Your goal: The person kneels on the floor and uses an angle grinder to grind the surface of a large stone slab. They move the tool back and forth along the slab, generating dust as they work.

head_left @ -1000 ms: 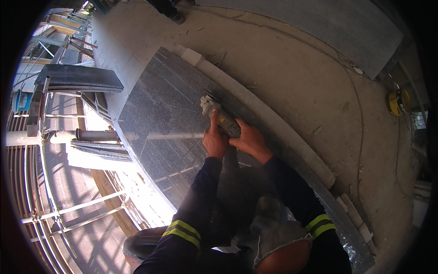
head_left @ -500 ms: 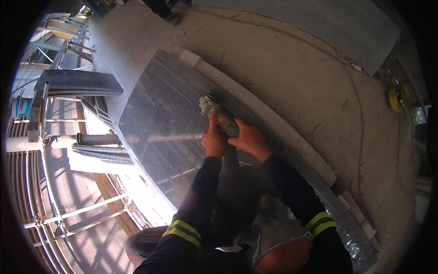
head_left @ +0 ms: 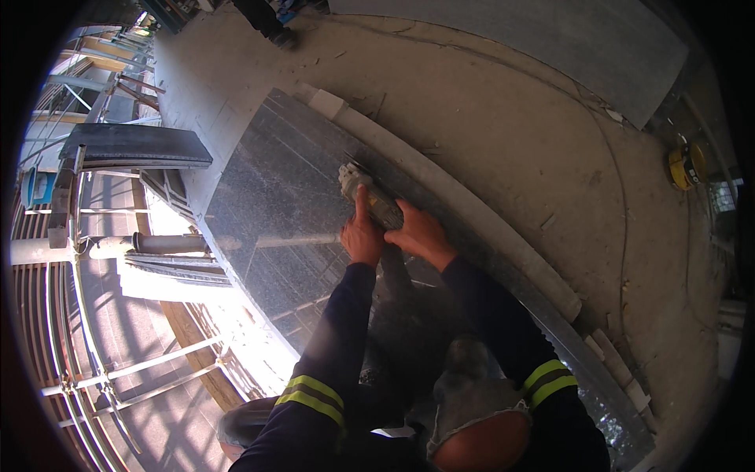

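An angle grinder [head_left: 383, 208] with a pale metal head is held over a dark polished stone slab [head_left: 267, 181]. My left hand [head_left: 362, 237] is closed on its near side, with the index finger stretched along the tool toward the head. Wrapped round the rear of the body is my right hand [head_left: 423, 236], thumb toward the left hand. The grinder's disc shows only as a thin edge by the head, close to the slab's surface near its far right edge. Whether the disc touches the stone I cannot tell.
A pale stone strip [head_left: 456, 185] runs along the slab's right side. Another large slab [head_left: 543, 39] lies at the upper right, near a yellow round container [head_left: 687, 167]. Scaffold pipes [head_left: 149, 357] stand beyond the ledge on the left. A person's leg [head_left: 267, 22] shows at the top.
The grinder and both my hands have shifted slightly to the left and away from me along the slab. The person's leg at the top has come further into view.
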Demonstrator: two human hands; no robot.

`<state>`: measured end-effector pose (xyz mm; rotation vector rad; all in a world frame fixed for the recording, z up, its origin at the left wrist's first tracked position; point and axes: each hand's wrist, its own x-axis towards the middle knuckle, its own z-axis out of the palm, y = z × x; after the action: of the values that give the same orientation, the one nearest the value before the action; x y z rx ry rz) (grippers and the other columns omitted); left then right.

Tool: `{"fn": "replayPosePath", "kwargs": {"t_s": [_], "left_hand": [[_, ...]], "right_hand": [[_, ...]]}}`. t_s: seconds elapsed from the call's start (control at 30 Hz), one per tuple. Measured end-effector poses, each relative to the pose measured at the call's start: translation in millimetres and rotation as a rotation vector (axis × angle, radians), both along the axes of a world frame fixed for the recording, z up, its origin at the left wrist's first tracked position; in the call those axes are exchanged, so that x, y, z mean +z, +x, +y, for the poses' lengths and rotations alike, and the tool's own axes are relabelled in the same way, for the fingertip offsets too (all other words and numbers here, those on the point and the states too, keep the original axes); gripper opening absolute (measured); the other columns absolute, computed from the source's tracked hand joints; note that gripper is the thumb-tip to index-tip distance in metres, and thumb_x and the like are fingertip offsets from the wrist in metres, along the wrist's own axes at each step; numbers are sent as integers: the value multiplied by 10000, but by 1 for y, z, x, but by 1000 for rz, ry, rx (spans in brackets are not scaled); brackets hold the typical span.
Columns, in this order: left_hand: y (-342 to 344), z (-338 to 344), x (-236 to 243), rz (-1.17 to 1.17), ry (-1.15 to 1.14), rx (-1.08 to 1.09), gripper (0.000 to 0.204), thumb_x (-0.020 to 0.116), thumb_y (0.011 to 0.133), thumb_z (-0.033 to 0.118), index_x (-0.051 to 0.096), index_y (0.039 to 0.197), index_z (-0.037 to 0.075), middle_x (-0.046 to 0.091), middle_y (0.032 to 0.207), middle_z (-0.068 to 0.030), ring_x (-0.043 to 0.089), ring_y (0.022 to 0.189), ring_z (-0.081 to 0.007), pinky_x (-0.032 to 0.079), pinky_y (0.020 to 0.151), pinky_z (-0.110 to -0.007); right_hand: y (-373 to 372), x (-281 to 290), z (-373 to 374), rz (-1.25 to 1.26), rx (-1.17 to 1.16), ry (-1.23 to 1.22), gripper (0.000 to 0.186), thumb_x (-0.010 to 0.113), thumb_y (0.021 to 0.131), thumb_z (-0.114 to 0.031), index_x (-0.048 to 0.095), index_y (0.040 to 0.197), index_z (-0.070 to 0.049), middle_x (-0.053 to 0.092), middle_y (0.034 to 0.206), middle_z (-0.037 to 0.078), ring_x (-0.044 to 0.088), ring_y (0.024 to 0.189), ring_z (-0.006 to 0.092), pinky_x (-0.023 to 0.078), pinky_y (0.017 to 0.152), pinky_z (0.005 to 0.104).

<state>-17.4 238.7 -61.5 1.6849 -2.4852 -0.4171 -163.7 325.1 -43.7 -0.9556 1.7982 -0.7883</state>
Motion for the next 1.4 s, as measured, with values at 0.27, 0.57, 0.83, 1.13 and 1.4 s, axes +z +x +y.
{"fn": "replayPosePath", "kwargs": {"t_s": [0.27, 0.57, 0.83, 1.13, 1.4], "left_hand": [[-1, 2, 7, -51, -68, -44, 976, 751, 877, 190, 270, 1720, 298, 797, 1073, -143, 730, 1052, -372, 467, 997, -535], [1, 14, 0, -19, -63, -43, 1028, 760, 832, 164, 270, 1724, 304, 781, 972, -155, 743, 963, -366, 482, 954, -511], [-1, 22, 4, -7, -56, -49, 1048, 755, 817, 127, 263, 1726, 299, 789, 972, -161, 750, 965, -363, 500, 943, -489], [-2, 27, 5, -12, -78, -52, 1050, 752, 813, 107, 265, 1726, 289, 789, 961, -151, 747, 946, -371, 514, 920, -498], [-2, 31, 3, -9, -54, -37, 1049, 744, 812, 90, 265, 1726, 284, 782, 953, -162, 750, 928, -385, 528, 894, -496]], "right_hand": [[1, 1, -1, 48, -4, -48, 921, 783, 751, -343, 502, 1574, -40, 736, 1266, 287, 706, 1196, 446, 565, 1027, 509], [-2, 11, 16, 67, 13, -2, 912, 775, 760, -342, 494, 1570, -30, 740, 1249, 289, 708, 1182, 455, 563, 1025, 512], [-6, 14, 20, 47, 49, 80, 971, 806, 769, -373, 445, 1622, -81, 722, 1326, 245, 682, 1251, 426, 542, 1059, 497], [-5, 13, 24, 78, 59, 79, 964, 818, 771, -353, 452, 1615, -66, 731, 1300, 253, 688, 1234, 435, 548, 1048, 502], [-7, 14, 29, 50, 46, 70, 958, 825, 769, -340, 457, 1608, -60, 736, 1285, 252, 688, 1234, 429, 548, 1047, 505]]}}
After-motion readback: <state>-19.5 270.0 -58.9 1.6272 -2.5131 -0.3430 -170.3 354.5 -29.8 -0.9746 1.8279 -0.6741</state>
